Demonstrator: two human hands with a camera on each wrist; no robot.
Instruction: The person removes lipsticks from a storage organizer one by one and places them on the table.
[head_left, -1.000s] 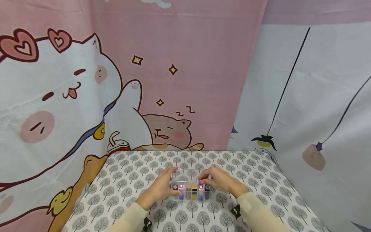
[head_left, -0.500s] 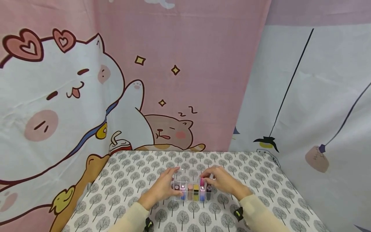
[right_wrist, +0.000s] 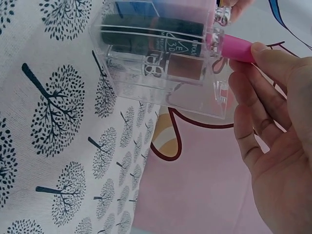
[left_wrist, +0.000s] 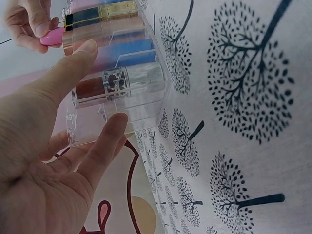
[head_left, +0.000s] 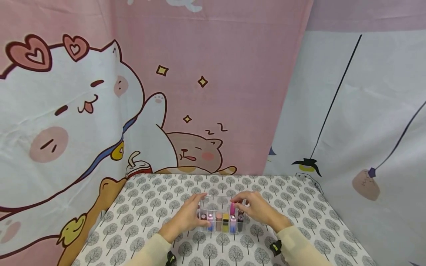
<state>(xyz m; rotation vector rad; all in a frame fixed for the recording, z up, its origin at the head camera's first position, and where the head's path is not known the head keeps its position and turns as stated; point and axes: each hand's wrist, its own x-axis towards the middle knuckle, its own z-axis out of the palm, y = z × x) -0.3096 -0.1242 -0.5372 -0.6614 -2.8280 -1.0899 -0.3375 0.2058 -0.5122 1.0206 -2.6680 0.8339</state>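
A clear plastic lipstick organizer [head_left: 209,208] stands on the table with several lipsticks in its front slots. My left hand [head_left: 187,216] holds its left end, the thumb over the front and the fingers along the side. Between the thumb and fingers of my right hand [head_left: 255,209] is a bright pink lip tube [right_wrist: 238,48], pinched by one end. Its other end is behind the front lipsticks, at the organizer's top. Among those standing in the front are a yellow-and-black lipstick [head_left: 225,223], a pink-and-blue one [head_left: 233,225] and a dark tube [right_wrist: 151,32].
A white tablecloth [head_left: 159,201] printed with grey trees covers the table. Behind it hangs a pink cartoon curtain [head_left: 246,111], with a pale curtain [head_left: 336,122] to the right. Dark straps [head_left: 275,247] show beneath the sleeves.
More of the pink lip tube shows above the lipsticks than before, with my right hand still pinching it. My left hand keeps its hold on the organizer. The whole head view has shifted slightly.
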